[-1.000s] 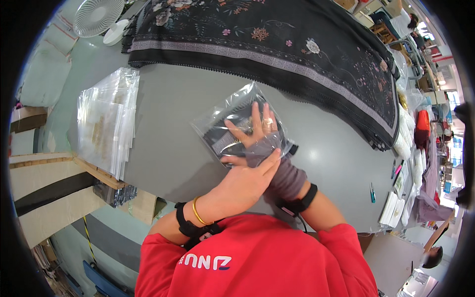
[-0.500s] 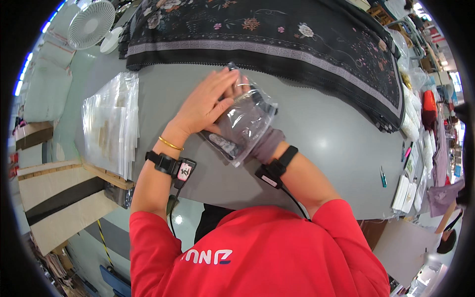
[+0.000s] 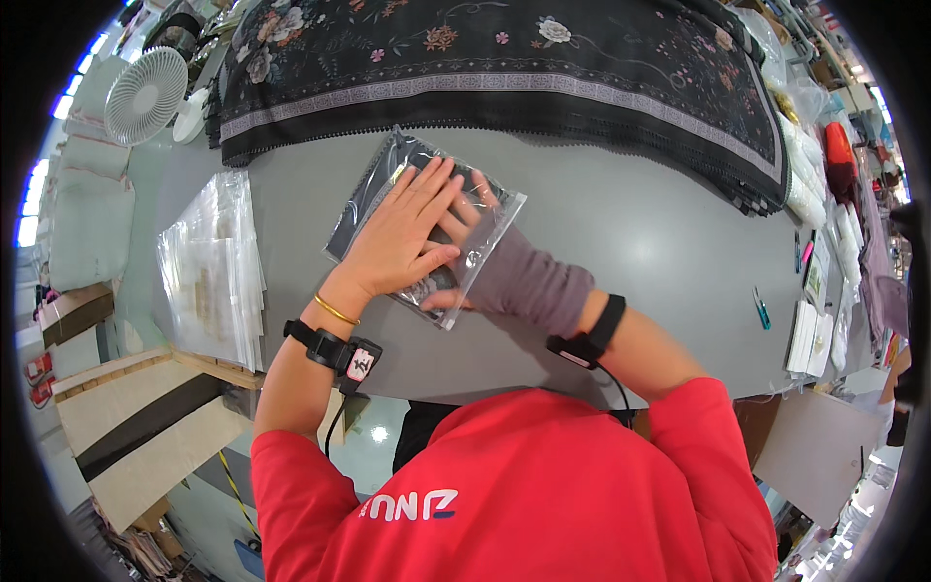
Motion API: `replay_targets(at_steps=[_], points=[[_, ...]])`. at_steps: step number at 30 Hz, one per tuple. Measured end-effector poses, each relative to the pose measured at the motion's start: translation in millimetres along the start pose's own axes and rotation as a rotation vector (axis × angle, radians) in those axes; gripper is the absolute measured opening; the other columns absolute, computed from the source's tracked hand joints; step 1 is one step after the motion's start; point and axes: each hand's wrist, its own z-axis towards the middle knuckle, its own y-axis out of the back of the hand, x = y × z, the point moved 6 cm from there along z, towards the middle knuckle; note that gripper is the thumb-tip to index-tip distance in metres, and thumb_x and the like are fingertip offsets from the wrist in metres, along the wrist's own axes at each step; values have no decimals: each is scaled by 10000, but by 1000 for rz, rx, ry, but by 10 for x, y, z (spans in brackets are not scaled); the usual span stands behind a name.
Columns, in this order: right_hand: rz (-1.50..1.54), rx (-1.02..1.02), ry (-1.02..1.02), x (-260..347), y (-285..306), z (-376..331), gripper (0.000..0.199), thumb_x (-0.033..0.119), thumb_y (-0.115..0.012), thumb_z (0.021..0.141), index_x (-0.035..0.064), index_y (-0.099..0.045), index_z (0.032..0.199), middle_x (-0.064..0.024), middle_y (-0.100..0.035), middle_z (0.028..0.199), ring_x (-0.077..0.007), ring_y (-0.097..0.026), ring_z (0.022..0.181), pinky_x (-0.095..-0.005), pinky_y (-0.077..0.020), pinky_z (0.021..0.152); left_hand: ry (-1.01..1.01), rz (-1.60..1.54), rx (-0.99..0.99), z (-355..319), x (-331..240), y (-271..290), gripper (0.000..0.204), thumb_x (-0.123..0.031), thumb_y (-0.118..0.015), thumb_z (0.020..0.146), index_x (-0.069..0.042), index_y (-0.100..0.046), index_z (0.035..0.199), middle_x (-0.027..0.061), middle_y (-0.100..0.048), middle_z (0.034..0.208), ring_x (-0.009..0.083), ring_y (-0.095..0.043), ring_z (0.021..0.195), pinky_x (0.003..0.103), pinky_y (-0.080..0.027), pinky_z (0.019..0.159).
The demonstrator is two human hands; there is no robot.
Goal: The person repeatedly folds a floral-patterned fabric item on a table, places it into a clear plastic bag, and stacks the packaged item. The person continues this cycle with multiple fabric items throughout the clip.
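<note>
A clear zip-top plastic bag (image 3: 509,211) lies tilted on the grey table, with a folded dark fabric piece with a patterned border (image 3: 373,179) inside it. My left hand (image 3: 402,233) lies flat on top of the bag, its fingers stretched out toward the far edge. Through the bag's open right end reaches my right hand (image 3: 464,228), seen through the plastic with fingers spread. Part of that hand is hidden under my left hand. A greyish-purple fabric cuff (image 3: 533,276) covers the right wrist at the bag's mouth.
Large black floral cloth (image 3: 465,78) is spread along the table's far side. A stack of clear plastic bags (image 3: 208,272) lies at the left. Small teal-handled snips (image 3: 762,308) and pens lie at the right. A white fan (image 3: 145,95) stands at the far left.
My right hand has drawn back to the right, with more of its cuff outside the bag. The bag now lies flatter and farther left; my left hand presses flat on it.
</note>
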Motion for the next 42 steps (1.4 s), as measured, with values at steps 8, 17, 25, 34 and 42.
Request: replay_targets(at_steps=[8, 17, 25, 34, 42], points=[[-118, -73, -235, -118, 512, -924, 655, 282, -785, 910, 18, -563, 1467, -245, -486, 1582, -445, -458, 1475, -534, -410, 1189, 23, 328, 136, 63, -148, -75, 1031, -632, -730, 858, -47, -385, 1635, 245, -273, 1724, 430, -245, 1600, 567, -195, 1304], [-5, -85, -65, -191, 421, -697, 528, 220, -768, 905, 22, -617, 1370, -220, -553, 1477, -407, -549, 1367, -484, -460, 1134, -347, 270, 59, -713, -950, 24, 187, -154, -702, 819, -28, -641, 943, 79, -585, 964, 282, -615, 982, 382, -560, 1003], [63, -63, 394, 511, 41, -469, 160, 176, -721, 811, 117, -632, 930, -27, -566, 901, -228, -618, 927, -378, -491, 862, -232, 228, -107, -890, -880, -139, 123, -62, -687, 782, -9, -600, 849, 119, -571, 934, 313, -623, 969, 455, -542, 1103], [-162, 70, 273, -48, 857, -446, 188, 87, -681, 831, 81, -699, 1018, -70, -703, 1116, -280, -663, 1112, -442, -502, 1019, -123, 86, -280, -1340, -1112, 9, 197, -92, -703, 784, -15, -525, 746, 109, -499, 848, 300, -604, 884, 510, -532, 1137], [596, 145, 123, 869, 436, 144, 456, -18, -635, 904, 24, -646, 1358, -142, -719, 1290, -336, -670, 1232, -420, -534, 1071, 490, -43, -890, -2243, -1266, 225, 144, -91, -778, 876, -60, -705, 996, 107, -649, 967, 298, -641, 900, 400, -564, 851]])
